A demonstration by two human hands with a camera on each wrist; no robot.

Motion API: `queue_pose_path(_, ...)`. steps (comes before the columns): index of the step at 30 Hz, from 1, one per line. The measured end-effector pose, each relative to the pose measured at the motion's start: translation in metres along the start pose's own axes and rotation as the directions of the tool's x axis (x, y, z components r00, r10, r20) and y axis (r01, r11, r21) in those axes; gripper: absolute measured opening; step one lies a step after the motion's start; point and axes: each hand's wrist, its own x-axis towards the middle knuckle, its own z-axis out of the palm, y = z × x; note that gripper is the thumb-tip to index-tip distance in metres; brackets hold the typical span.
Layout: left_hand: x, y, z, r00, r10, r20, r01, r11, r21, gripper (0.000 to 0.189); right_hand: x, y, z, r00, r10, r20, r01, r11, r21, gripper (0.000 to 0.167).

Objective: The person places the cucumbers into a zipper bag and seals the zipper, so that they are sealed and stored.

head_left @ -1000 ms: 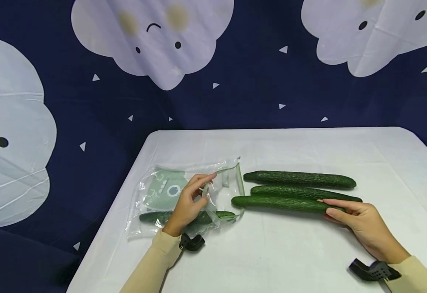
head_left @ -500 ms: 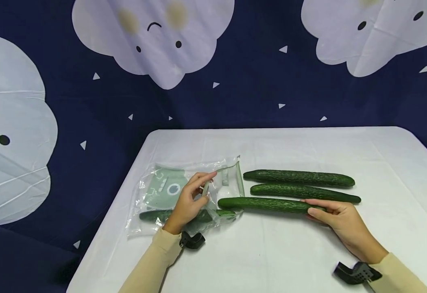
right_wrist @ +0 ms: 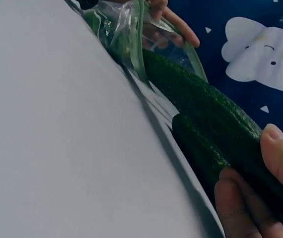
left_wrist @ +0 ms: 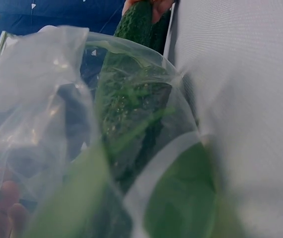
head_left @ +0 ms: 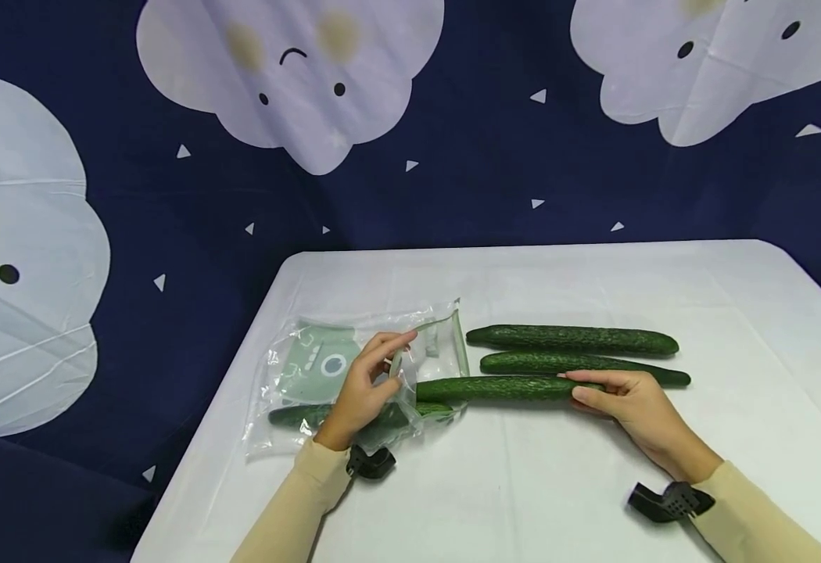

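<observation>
My right hand [head_left: 643, 410] pinches the right end of a long green cucumber [head_left: 498, 389]. Its other end reaches into the mouth of a clear zip bag [head_left: 439, 328] with a green-edged opening. At that mouth, my left hand [head_left: 360, 391] grips the upper bag edge between thumb and fingers, keeping the opening spread. Another cucumber [head_left: 296, 416] lies inside the bag along its near side, partly behind my left wrist. In the right wrist view the held cucumber [right_wrist: 201, 94] passes between the bag's green strips [right_wrist: 140, 44]. Through the film, the left wrist view shows cucumber skin [left_wrist: 131, 104].
Two more cucumbers lie side by side behind the held one, the farther one [head_left: 572, 338] and the nearer one [head_left: 523, 363]. All rest on a white-covered table [head_left: 523, 500]. A dark blue cloth [head_left: 481, 180] with cloud prints hangs behind the table.
My right hand has moved left with the cucumber, and its tip has gone from the bag's edge to inside the mouth. The left hand has stayed in place on the bag.
</observation>
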Motion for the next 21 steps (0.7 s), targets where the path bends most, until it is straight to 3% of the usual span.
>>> queue_pose_path(11,0.005,0.013,0.004,1.0,-0.004,0.009,0.004,1.0,0.014,0.067,0.019,-0.001,0.016,0.998,-0.009,0.058,0.005,0.998,0.063,0.04)
queue_pose_path(21,0.003,0.002,0.001,1.0,-0.016,0.008,0.015,1.0,0.026,0.072,0.03,-0.001,0.035,0.997,0.009,0.075,-0.014,0.998,0.064,0.044)
